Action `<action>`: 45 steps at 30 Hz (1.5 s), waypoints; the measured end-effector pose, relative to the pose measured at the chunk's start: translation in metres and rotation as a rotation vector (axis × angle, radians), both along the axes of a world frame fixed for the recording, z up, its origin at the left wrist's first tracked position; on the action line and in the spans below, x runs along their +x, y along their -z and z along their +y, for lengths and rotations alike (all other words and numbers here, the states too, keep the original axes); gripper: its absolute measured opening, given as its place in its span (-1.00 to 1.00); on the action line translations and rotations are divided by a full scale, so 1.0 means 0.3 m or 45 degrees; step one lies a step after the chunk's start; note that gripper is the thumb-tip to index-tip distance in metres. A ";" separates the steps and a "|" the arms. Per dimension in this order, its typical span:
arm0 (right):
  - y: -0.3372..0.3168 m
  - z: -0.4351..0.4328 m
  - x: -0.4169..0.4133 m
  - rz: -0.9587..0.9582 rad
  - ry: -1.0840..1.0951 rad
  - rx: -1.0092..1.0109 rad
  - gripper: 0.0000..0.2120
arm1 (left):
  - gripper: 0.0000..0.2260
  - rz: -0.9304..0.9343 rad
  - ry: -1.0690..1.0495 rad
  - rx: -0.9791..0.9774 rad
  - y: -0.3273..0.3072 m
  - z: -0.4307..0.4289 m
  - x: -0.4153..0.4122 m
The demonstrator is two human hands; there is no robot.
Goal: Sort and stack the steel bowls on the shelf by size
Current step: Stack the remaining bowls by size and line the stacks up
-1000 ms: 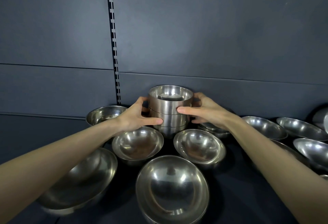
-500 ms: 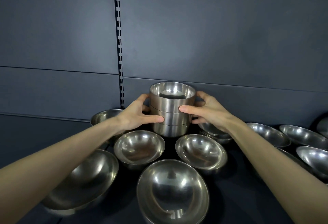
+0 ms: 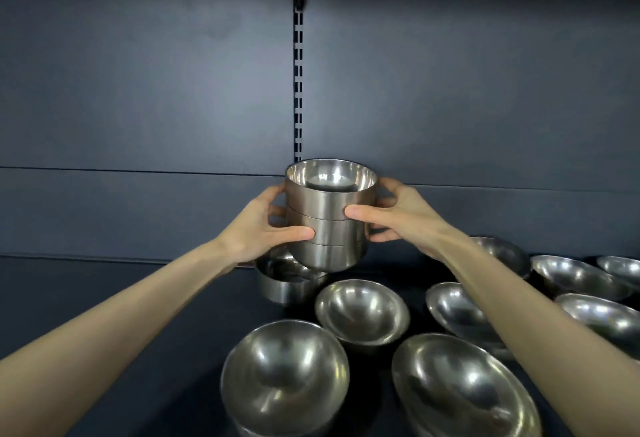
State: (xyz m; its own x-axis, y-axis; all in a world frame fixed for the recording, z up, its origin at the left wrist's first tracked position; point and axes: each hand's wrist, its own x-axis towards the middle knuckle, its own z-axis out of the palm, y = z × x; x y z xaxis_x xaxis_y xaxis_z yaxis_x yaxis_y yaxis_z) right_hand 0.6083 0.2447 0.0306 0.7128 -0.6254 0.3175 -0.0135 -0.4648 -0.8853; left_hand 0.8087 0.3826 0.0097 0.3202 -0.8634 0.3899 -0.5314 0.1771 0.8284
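Head view: left hand and right hand clasped on opposite sides of a stack of three straight-walled steel bowls, held clear above loose bowls on the dark shelf.

The dark shelf carries loose steel bowls. A straight-walled bowl sits near the back panel. In front of it and to its right stand a small round bowl and two larger ones. Further right of it, shallower bowls crowd together.
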 end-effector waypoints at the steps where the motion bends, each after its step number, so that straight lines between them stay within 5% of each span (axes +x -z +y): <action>1: 0.004 0.020 0.028 -0.010 0.007 0.007 -0.30 | -0.19 0.003 -0.010 0.002 0.001 0.018 0.031; 5: 0.015 0.075 0.111 -0.021 0.058 0.029 -0.08 | -0.23 -0.003 0.002 0.026 0.008 0.055 0.130; 20: 0.086 0.089 0.178 0.073 0.169 0.080 -0.23 | -0.25 0.054 0.113 -0.009 0.097 0.046 0.203; 28: 0.085 0.105 0.161 0.201 0.154 0.056 0.09 | -0.19 0.089 0.143 0.076 0.144 0.055 0.217; 38: 0.144 0.092 0.172 0.281 0.091 0.224 -0.04 | -0.09 0.296 0.289 0.205 0.227 0.042 0.221; 45: 0.126 0.113 0.168 0.231 0.154 0.214 0.20 | -0.04 0.342 0.295 0.151 0.215 0.046 0.217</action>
